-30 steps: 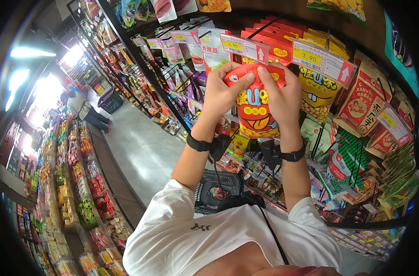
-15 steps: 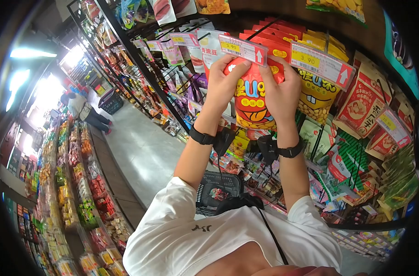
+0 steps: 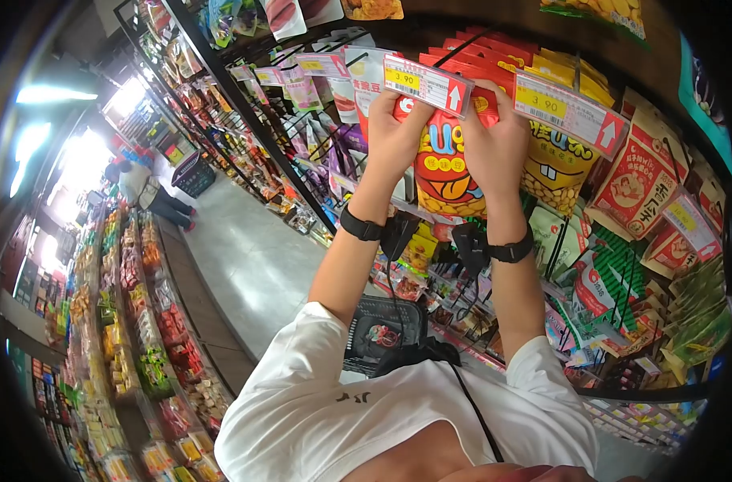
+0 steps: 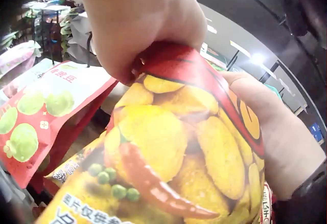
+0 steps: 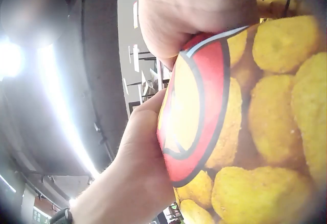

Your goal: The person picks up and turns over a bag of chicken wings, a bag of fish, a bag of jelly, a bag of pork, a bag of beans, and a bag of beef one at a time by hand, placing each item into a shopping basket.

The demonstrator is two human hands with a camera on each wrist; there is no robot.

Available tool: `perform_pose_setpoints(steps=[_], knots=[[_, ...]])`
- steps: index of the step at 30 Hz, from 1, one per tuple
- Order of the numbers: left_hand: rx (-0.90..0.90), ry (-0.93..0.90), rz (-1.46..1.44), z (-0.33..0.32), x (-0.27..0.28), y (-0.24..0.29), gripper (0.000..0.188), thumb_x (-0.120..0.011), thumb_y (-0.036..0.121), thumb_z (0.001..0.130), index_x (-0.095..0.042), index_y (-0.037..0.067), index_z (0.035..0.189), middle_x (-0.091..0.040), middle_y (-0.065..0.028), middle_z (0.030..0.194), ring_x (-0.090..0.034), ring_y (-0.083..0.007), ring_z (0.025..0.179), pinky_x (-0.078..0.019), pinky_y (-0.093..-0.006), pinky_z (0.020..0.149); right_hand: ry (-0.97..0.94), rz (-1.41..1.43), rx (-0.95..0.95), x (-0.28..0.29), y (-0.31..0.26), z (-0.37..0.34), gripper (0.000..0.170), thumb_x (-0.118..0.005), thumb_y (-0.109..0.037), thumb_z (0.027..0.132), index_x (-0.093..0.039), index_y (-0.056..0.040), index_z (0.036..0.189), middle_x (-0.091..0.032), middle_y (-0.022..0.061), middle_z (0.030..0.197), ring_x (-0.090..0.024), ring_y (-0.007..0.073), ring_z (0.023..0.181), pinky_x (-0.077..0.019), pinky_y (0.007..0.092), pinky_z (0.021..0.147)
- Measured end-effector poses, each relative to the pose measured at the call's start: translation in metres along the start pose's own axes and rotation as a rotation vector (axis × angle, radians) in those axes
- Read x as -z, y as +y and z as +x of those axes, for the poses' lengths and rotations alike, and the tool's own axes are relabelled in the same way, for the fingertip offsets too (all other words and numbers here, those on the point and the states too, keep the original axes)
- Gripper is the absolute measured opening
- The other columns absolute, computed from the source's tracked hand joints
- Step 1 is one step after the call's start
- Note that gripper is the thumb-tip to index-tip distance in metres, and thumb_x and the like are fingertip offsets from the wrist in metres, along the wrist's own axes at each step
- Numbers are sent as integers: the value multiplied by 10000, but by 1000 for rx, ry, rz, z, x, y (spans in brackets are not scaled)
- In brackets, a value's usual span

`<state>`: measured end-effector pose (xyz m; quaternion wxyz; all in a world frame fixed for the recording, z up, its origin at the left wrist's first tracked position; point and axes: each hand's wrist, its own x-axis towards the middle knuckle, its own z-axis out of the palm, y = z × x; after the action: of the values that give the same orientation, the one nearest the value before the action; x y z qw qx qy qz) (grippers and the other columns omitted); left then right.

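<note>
A red and yellow snack bag (image 3: 450, 178) with a cartoon face hangs upright between my two hands at the rack. My left hand (image 3: 396, 143) grips its upper left side, and my right hand (image 3: 498, 149) grips the upper right. A price tag (image 3: 424, 83) reading 3.90 overlaps the bag's top edge in the head view. In the left wrist view, the left hand (image 4: 148, 19) is curled over the bag (image 4: 168, 137). The right wrist view has the right hand (image 5: 199, 12) holding the bag's edge (image 5: 196, 111), with the left hand (image 5: 140, 165) opposite.
Several red bags (image 3: 482, 55) hang right behind the tag. Yellow bags (image 3: 554, 173) hang to the right under another price tag (image 3: 566, 112). A black basket (image 3: 386, 329) is below my arms. To the left, a person (image 3: 145, 189) stands in the aisle.
Both hands have raised the bag and brought it closer to the rack. Its top and some fingertips are now behind the price tag.
</note>
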<state>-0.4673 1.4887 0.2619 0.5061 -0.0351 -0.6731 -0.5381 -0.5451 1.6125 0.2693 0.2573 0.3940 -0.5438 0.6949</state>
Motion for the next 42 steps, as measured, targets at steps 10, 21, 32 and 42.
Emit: perform_pose_setpoints(steps=[10, 21, 32, 42], knots=[[-14, 10, 20, 8, 0, -13, 153, -736, 101, 925, -734, -18, 1020, -775, -65, 975, -695, -106, 882, -534, -280, 799, -14, -116, -44, 0, -1, 4, 274, -790, -234, 906, -737, -28, 1078, -727, 137, 945, -705, 266, 914, -527, 374, 870], [19, -41, -76, 18, 2, -19, 150, -740, 47, 902, -721, -2, 1043, -771, -53, 1022, -701, -113, 927, -541, -288, 840, -6, -118, -184, -3, -3, 6, 348, -762, -263, 935, -732, -25, 1188, -763, 135, 1055, -718, 247, 1003, -533, 365, 928], [-67, -39, -154, 22, -6, -10, 339, -716, -31, 865, -665, -4, 1199, -737, -42, 1073, -689, -97, 982, -541, -266, 889, 79, -252, -94, -3, 3, 2, 346, -757, -270, 938, -736, -29, 1186, -770, 142, 1103, -722, 278, 1031, -525, 381, 942], [-7, -25, -226, 21, -8, -11, 380, -656, -71, 867, -659, -11, 1242, -732, -72, 1160, -690, -122, 1062, -530, -284, 957, 0, -204, -185, 1, 6, 10, 338, -803, -281, 919, -740, -73, 1179, -763, 80, 1126, -708, 212, 1035, -514, 344, 959]])
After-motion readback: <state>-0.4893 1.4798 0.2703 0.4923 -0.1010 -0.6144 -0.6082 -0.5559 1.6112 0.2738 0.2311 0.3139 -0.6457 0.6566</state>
